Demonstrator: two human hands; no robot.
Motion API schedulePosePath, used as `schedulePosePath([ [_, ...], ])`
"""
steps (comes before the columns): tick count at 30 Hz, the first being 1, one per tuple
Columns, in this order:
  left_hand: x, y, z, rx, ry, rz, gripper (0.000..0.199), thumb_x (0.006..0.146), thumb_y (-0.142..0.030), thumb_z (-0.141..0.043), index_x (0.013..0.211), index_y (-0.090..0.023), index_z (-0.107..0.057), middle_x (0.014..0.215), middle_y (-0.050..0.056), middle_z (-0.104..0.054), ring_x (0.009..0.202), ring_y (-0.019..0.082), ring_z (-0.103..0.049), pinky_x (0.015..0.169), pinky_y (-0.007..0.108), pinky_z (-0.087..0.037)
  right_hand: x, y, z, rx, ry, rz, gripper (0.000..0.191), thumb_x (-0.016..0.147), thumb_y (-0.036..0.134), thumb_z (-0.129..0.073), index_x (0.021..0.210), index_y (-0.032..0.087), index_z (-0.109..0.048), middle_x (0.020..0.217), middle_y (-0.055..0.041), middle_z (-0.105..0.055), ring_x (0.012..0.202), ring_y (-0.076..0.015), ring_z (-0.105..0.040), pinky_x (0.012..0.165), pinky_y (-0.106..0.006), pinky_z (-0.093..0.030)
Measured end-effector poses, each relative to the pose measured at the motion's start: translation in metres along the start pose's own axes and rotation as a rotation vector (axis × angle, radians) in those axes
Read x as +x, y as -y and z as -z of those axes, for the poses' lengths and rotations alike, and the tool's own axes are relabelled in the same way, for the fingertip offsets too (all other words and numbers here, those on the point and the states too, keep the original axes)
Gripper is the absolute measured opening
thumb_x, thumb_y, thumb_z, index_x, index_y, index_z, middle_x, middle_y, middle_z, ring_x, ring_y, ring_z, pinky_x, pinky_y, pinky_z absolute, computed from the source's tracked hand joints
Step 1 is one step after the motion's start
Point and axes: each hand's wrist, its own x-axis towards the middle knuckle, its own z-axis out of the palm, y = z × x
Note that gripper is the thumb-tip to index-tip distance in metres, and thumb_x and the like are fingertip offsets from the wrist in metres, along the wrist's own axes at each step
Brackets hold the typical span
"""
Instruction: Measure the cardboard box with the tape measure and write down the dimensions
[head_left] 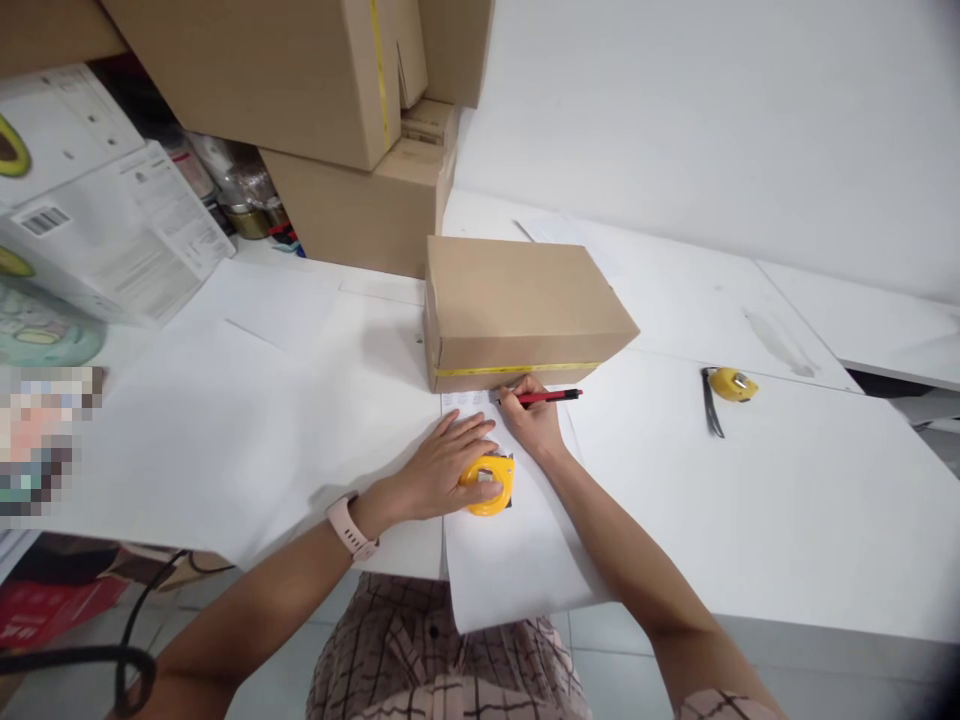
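My right hand (pixel 534 415) is closed around a red and black pen (pixel 551 397), its tip at the top of a white paper sheet (pixel 499 570). Small printed or written marks show near that edge. My left hand (pixel 446 465) lies flat on the sheet, fingers spread, with its thumb across a yellow tape measure (pixel 497 506). Just beyond both hands stands a closed brown cardboard box (pixel 525 290). A yellow measuring tape strip (pixel 517 370) runs along its near side. The sheet's lower end hangs over the table edge.
Another yellow tape measure (pixel 733 384) with a black strap lies to the right on the white table (pixel 787 500). Large cardboard boxes (pixel 300 80) are stacked at the back left. A white printed carton (pixel 112 230) and loose papers (pixel 270 300) are on the left.
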Motion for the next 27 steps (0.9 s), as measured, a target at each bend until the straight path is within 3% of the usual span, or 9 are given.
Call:
schedulePosePath([
  [27,-0.0002,0.0018,-0.0008,0.006,-0.010,-0.016,0.056,0.099,-0.063,-0.041,0.132,-0.023,-0.061,0.157,0.011,-0.047,0.153,0.028,-0.030,0.128,0.054,-0.013,0.0001,-0.0038,-0.0022,-0.031,-0.006,0.035,0.032,0.078,0.041,-0.065,0.063,0.024,-0.042,0.060,0.0045,-0.045,0.058,-0.0123,-0.039,0.057,-0.029,-0.036],
])
